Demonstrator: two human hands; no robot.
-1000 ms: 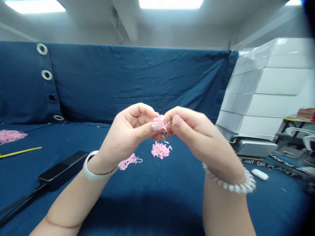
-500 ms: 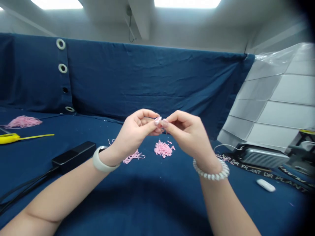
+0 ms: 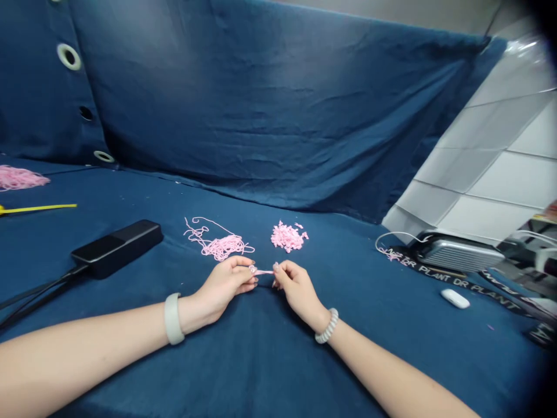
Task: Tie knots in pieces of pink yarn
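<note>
A short pink cord (image 3: 263, 272) is stretched between my two hands, just above the blue cloth. My left hand (image 3: 228, 284) pinches its left end between thumb and forefinger. The other end is pinched by my right hand (image 3: 298, 290), with those fingertips close to the left ones. Behind my left hand lies a loose tangle of pink cord (image 3: 223, 247), with thin strands trailing off to its left. A small heap of pink knotted bits (image 3: 288, 236) sits beyond my right hand.
At left are a black box with cables (image 3: 117, 248), a yellow stick (image 3: 39, 208) and a bundle of pink strands (image 3: 20, 178). At right lie a white case (image 3: 455, 298), a lettered strap (image 3: 444, 271) and a grey ridged device (image 3: 463, 255), before stacked white boxes (image 3: 483, 186).
Both hands have come down and nearer to the cloth. They are slightly farther apart, and the cord between them now shows. The view has tilted downward.
</note>
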